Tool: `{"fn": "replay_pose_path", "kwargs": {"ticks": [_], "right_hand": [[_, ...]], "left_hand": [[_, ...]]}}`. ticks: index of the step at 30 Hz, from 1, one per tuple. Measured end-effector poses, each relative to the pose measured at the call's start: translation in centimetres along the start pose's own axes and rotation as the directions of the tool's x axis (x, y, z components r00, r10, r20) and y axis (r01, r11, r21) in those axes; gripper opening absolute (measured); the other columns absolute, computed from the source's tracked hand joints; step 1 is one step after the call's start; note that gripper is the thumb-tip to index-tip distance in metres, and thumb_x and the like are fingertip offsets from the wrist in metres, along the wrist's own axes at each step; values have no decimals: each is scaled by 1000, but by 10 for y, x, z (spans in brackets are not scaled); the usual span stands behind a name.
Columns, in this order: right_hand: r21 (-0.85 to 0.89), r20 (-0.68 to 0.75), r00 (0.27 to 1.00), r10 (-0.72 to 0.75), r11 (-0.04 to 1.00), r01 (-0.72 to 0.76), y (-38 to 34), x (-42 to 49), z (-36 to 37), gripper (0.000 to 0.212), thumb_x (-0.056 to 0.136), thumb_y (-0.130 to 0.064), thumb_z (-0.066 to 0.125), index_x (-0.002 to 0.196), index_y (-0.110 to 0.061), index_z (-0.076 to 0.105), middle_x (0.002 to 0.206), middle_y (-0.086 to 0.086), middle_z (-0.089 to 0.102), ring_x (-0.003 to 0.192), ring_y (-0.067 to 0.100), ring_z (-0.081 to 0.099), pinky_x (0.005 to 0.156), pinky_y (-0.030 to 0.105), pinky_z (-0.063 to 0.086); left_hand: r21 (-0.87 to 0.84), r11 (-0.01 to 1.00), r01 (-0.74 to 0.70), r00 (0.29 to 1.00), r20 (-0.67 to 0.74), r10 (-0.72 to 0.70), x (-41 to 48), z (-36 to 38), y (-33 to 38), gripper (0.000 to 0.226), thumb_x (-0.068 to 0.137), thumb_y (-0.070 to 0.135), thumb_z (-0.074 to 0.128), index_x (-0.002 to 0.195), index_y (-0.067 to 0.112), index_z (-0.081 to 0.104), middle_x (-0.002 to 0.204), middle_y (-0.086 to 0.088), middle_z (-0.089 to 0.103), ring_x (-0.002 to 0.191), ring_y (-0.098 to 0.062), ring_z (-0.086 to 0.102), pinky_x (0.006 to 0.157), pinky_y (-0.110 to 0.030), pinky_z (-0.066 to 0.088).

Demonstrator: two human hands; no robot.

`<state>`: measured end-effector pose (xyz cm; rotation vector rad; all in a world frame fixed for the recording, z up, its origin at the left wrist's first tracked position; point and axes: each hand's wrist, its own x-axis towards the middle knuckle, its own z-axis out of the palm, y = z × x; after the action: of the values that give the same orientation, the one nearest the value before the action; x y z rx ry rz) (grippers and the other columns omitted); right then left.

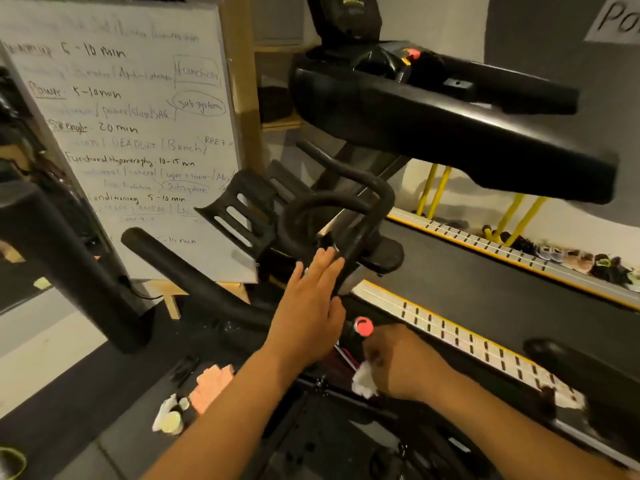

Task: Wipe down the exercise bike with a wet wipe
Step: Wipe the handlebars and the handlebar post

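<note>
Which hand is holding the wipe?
The right hand, fingers curled round the white wipe below the red knob. The left hand lies open, empty, against the handlebar.

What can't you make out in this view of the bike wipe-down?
Head view:
1. Wet wipe: mostly hidden by the right hand gripping it; contact with the bike unclear.
2. Whiteboard top lines: blurred, unreadable.
3. Wall sign: cut off by the top right edge.

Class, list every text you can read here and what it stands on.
On the whiteboard:
"Power 5-10 min"
"Strength 20 min"
"DEADLIFT | Bench"
"Functional Hypertrophy 10-15 min"
"Conditioning 5-10 min"
On the wall paper: "Po", cut off at the edge.
Paler lines on the board and the logo on the black console: too blurred to read.
</note>
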<state>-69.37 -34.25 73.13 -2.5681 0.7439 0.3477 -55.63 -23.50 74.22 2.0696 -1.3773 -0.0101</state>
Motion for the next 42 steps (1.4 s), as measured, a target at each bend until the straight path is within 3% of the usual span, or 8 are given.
{"fn": "replay_pose_path", "kwargs": {"ticks": [3,7,11,20,25,29,34,42], "right_hand": [[452,-206,977,56,891,45,24,-29,5,9,83,-17,64,78,-23,67,79,0,67,74,13,64,64,24,51],[915,-115,988,106,399,64,31,-79,22,17,94,-6,58,96,-18,70,93,5,73,82,15,71,68,29,58],[953,-174,957,233,285,104,37,-112,39,16,97,-14,57,101,-22,70,97,3,73,88,18,72,70,28,58],[948,-168,958,231,304,93,26,-150,42,9,93,-16,62,96,-10,68,96,6,72,93,23,69,83,35,59],[989,-35,992,121,-138,51,-14,-160,46,4,94,-7,57,94,-5,60,97,14,71,91,26,68,81,36,59],[997,-28,999,16,75,27,-37,-174,62,9,89,0,61,95,-7,60,95,4,69,85,21,66,68,28,56],[891,-72,997,26,451,52,-48,-195,71,17,85,4,64,93,-11,65,95,13,62,85,24,60,72,31,54],[896,111,962,-249,444,11,-91,-213,81,49,84,-10,71,125,-34,57,123,-4,65,118,17,59,102,44,46]], "left_hand": [[-180,983,37,999,-1,-38,-38,21,41,47,96,6,48,143,15,46,148,12,37,140,4,22,122,-24,14],[-492,798,347,938,177,-299,-88,53,90,25,99,17,54,122,19,65,100,4,72,88,0,66,77,-20,52],[-590,670,450,880,166,-445,-112,61,108,14,96,21,62,100,16,75,71,-1,70,63,-3,59,60,-17,43],[-857,207,473,734,253,-630,-140,30,125,18,97,15,58,97,6,74,95,-17,74,87,-27,67,86,-41,51],[-890,146,432,663,204,-720,-170,-1,114,18,97,8,55,94,8,72,99,-18,72,92,-31,64,90,-50,51],[-921,7,389,519,213,-828,-201,-30,94,17,97,10,51,100,11,68,106,-14,68,98,-29,67,91,-49,53],[-826,374,423,587,-64,-807,-235,-51,82,14,100,19,50,98,23,63,102,-5,63,98,-23,62,84,-45,56],[-532,755,384,910,81,-406,-251,-64,98,16,98,18,56,100,30,67,98,7,67,94,-14,65,79,-36,57]]}}
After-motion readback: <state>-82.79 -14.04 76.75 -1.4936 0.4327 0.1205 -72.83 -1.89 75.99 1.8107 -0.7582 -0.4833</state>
